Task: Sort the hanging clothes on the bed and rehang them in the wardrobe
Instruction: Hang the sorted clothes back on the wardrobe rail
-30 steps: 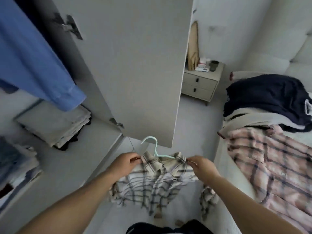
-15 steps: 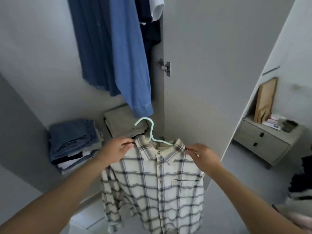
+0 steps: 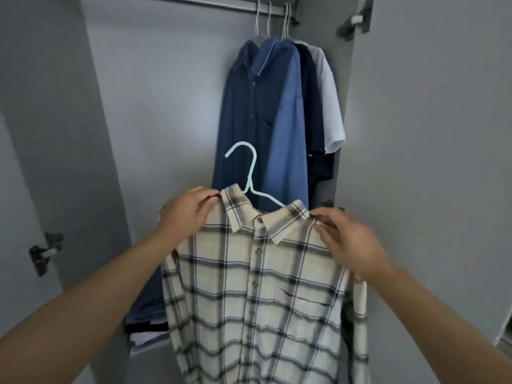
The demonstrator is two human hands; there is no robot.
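Wardrobe rail (image 3: 221, 2) high above hands | left hand (image 3: 186, 214), right hand (image 3: 349, 242) pinch plaid shirt (image 3: 260, 297) shoulders on mint hanger (image 3: 250, 173) | risk: hook misses rail, shirt slips off.

Grey wardrobe back wall (image 3: 166, 106) fills the view, softly lit at centre. A metal rail (image 3: 221, 2) runs along twelve o'clock. Door hinges sit at one o'clock (image 3: 354, 22) and nine o'clock (image 3: 44, 252).
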